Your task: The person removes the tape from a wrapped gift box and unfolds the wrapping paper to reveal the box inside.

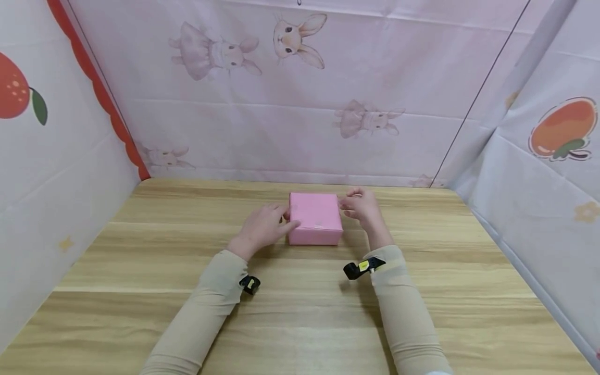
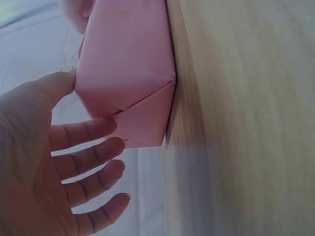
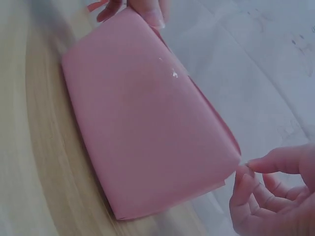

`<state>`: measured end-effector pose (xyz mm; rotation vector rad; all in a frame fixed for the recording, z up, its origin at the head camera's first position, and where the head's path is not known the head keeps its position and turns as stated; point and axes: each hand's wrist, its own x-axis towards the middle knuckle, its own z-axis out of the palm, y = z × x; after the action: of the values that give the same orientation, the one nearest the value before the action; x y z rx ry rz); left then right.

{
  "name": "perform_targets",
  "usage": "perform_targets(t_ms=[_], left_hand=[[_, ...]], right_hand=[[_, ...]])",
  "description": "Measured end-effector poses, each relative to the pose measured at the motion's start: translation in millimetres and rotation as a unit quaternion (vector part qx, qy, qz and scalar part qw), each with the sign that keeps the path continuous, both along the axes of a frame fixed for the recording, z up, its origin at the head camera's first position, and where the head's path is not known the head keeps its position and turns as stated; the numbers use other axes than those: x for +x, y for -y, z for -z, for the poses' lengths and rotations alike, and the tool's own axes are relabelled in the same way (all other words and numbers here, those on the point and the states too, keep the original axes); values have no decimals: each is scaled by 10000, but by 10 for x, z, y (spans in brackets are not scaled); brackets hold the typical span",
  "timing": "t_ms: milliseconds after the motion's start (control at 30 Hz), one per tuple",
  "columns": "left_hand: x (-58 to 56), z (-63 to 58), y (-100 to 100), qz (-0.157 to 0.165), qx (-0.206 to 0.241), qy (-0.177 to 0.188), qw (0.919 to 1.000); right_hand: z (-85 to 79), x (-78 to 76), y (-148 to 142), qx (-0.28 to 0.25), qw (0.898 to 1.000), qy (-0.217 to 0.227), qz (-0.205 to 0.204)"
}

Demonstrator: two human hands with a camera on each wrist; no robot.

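Observation:
A box wrapped in pink paper (image 1: 315,211) stands on the wooden table, with a small shiny strip near the edge of its top. My left hand (image 1: 264,226) touches its left end. In the left wrist view the thumb lies at the upper edge and the index fingertip at a folded flap (image 2: 142,115), the other fingers spread loosely. At the box's far right corner is my right hand (image 3: 275,191), its fingers curled and its thumb and index fingertips meeting. I cannot tell whether something thin is between them.
The wooden table (image 1: 300,312) runs up to a pink rabbit-print cloth (image 1: 281,135) behind the box. White cloths with fruit prints hang at the left (image 1: 61,172) and right (image 1: 539,192). Each wrist wears a black strap with a small camera.

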<state>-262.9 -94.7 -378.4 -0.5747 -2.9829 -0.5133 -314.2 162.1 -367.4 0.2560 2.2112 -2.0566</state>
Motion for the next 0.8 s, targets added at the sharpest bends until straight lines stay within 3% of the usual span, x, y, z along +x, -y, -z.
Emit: perform_targets(t_ms=[267,800], left_hand=[[-14,15,10,49,83,68,9999],[-10,3,11,2,81,241,9997]], right_hand=[[25,-10,-91,-636,9976,278,15],[35,-34,-172,-447,9984,325,87]])
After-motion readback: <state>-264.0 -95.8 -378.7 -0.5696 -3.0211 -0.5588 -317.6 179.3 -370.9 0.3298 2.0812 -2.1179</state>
